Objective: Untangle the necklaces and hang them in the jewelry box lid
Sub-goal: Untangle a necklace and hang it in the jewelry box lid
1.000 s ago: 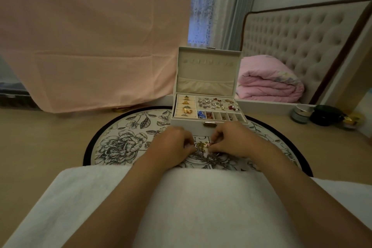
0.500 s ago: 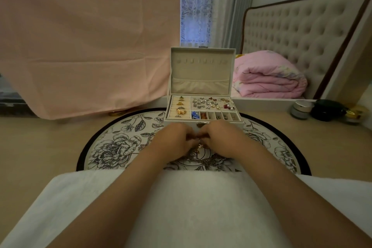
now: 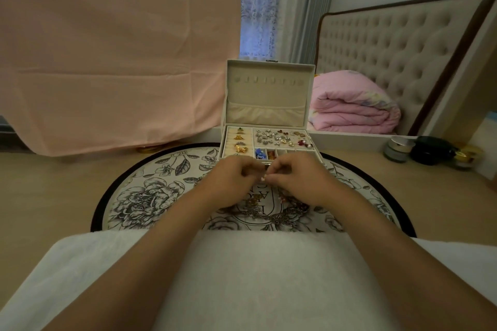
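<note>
Nearest, under both forearms, a white towel covers the lap and cuts off the near edge of the round floral mat. Just short of the grip and below it, the necklaces lie on the mat in one dark, knotted heap. How many chains there are cannot be counted.

The left hand and right hand meet above that heap, fingers curled, fingertips pinched together. The grip is closed on something too fine to make out, most likely a strand or clasp drawn up from the tangle. The palms and any chain running down from the grip are hidden by the knuckles.

Just beyond the grip stands the jewelry box. Its near edge is covered by the hands and its tray is full of small loose pieces. Behind the tray the lid stands upright, its row of hooks bare above a slack pocket.

The risks:
- Pulling the two hands apart could tighten the knot or snap a thin link.
- A lifted strand could drag the whole heap towards the tray and catch the loose pieces there.
- The light is dim, so a knot is easily misread.
</note>
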`<state>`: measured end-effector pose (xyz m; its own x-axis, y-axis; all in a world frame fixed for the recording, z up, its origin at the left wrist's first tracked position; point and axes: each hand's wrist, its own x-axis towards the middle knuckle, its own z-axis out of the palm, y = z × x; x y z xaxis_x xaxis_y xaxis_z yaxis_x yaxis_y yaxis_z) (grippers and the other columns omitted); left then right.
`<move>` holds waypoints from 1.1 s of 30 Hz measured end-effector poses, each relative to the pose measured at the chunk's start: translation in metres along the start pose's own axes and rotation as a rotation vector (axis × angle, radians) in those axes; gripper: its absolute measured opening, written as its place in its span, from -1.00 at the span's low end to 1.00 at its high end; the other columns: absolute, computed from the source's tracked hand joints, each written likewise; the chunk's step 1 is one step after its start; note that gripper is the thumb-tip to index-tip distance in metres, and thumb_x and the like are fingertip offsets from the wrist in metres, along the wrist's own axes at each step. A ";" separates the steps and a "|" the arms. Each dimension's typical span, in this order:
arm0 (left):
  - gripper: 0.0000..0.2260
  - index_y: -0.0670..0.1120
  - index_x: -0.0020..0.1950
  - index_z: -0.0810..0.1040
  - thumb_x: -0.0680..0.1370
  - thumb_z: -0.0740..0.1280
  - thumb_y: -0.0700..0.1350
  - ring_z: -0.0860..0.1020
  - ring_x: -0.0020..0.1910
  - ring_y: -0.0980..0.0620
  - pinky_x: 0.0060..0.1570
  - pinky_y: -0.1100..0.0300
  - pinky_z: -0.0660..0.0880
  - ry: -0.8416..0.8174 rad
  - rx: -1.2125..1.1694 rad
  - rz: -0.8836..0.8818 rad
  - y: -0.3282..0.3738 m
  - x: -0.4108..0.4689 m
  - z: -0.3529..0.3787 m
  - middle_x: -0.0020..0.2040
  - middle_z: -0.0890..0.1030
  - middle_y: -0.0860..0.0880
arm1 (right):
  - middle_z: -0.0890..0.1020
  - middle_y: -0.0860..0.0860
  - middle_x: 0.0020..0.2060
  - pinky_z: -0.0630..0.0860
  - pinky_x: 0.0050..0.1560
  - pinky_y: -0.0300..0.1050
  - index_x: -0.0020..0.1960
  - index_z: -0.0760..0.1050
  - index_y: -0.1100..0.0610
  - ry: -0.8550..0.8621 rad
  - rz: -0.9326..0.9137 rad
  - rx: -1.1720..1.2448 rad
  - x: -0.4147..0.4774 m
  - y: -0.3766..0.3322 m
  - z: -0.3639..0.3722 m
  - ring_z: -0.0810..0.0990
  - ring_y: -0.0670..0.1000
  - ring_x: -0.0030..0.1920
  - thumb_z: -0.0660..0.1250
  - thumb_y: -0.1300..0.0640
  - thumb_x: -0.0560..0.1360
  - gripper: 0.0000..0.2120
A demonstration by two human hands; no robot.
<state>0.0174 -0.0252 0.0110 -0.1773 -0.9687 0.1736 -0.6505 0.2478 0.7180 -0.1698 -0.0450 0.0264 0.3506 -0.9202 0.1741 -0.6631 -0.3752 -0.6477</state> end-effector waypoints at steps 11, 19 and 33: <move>-0.89 -0.05 -0.05 0.66 0.47 0.52 -0.09 0.66 -0.19 0.02 0.05 -0.03 0.63 0.058 -0.301 -0.071 0.008 -0.002 -0.012 -0.15 0.71 -0.09 | 0.73 0.04 -0.28 0.61 -0.27 -0.25 -0.01 0.67 0.21 0.081 0.078 0.583 0.000 -0.013 0.002 0.69 -0.08 -0.32 0.47 0.28 0.50 -0.92; -0.91 0.04 -0.04 0.67 0.48 0.50 -0.11 0.66 -0.13 0.10 0.07 0.02 0.61 -0.002 -0.075 0.012 0.004 -0.004 -0.004 -0.17 0.70 0.06 | 0.71 0.15 -0.23 0.62 -0.20 -0.08 0.03 0.51 0.21 -0.232 0.117 0.392 -0.001 0.003 -0.007 0.68 0.08 -0.30 0.30 0.20 0.63 -0.93; -0.95 0.10 -0.09 0.68 0.49 0.46 0.04 0.58 -0.12 0.14 0.01 0.10 0.58 -0.101 0.448 -0.001 -0.006 0.000 -0.002 -0.17 0.63 0.16 | 0.66 -0.15 0.09 0.57 0.12 -0.02 0.14 0.65 -0.18 -0.173 -0.147 -0.705 -0.003 -0.017 0.000 0.58 -0.03 0.11 0.32 -0.01 0.57 -0.80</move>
<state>0.0227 -0.0264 0.0075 -0.2327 -0.9683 0.0904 -0.9021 0.2497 0.3519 -0.1593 -0.0362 0.0365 0.5291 -0.8460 0.0657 -0.8483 -0.5294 0.0137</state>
